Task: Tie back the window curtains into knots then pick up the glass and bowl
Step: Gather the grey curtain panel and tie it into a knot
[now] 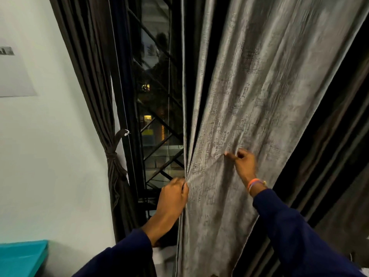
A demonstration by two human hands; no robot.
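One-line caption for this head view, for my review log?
Left hand grips the grey curtain's edge while right hand pinches its face; dark curtain already tied back.

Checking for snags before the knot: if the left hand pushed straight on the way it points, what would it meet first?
Probably the window grille: the left hand, gripping the grey curtain edge, points there. Depth unclear.

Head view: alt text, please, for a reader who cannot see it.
Both hands gather a grey textured curtain: left hand grips its edge, right hand pinches a fold. A dark brown curtain hangs tied left of the barred window.
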